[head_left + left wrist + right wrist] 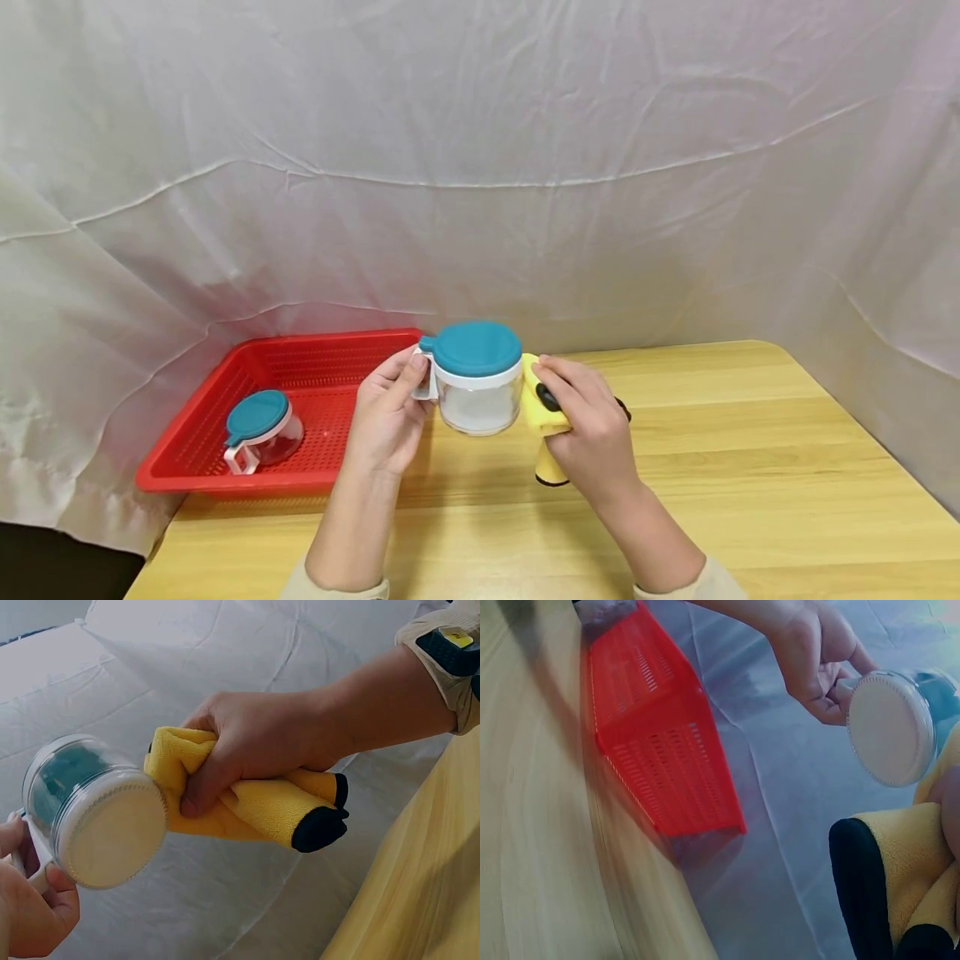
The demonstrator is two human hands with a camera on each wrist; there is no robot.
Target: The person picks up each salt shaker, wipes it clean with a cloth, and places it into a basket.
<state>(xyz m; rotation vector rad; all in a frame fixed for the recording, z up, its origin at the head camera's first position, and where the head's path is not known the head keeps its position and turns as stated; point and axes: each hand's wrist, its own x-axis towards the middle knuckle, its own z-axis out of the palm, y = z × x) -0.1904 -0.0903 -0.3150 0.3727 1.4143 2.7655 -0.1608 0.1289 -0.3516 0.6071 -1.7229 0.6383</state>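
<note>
A clear glass jar [480, 406] with a teal lid [477, 348] and a white handle is held up above the table. My left hand [390, 410] pinches its handle between thumb and fingers. My right hand [592, 414] grips a folded yellow cloth [534, 408] with black edging, pressed to the jar's right side. In the left wrist view the jar's round pale base [114, 829] faces the camera, and the yellow cloth [274, 814] hangs below the right hand [262, 735]. The right wrist view shows the left hand [814, 664] at the handle.
A red perforated basket [172, 450] stands at the table's left. Inside it a second teal-lidded jar [279, 439] with a white handle lies tilted. The wooden table [750, 467] extends to the right, and a pale fabric curtain [480, 242] hangs behind.
</note>
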